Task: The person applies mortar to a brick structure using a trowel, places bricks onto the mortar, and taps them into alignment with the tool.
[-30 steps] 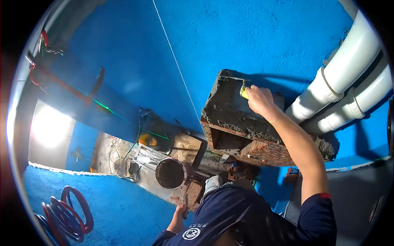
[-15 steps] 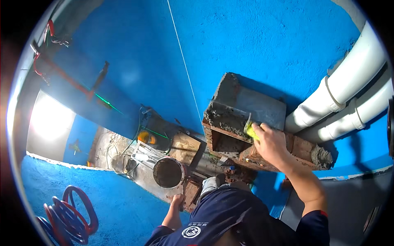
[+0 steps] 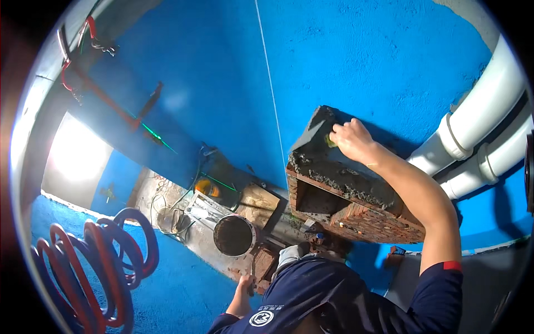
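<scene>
Right hand (image 3: 350,139), fingers closed on a yellow sponge (image 3: 330,140), has shifted from the brick block's (image 3: 356,214) front edge to its far grey top; left hand (image 3: 245,285) hangs low, grip unclear.

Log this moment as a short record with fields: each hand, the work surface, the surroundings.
right hand: presses a yellow sponge on the grey mortar top of a brick box
left hand: low by the floor, grip unclear
wall: blue, with a thin string line
pipes: two white, at right
floor: coiled red and blue hoses, round bucket
</scene>
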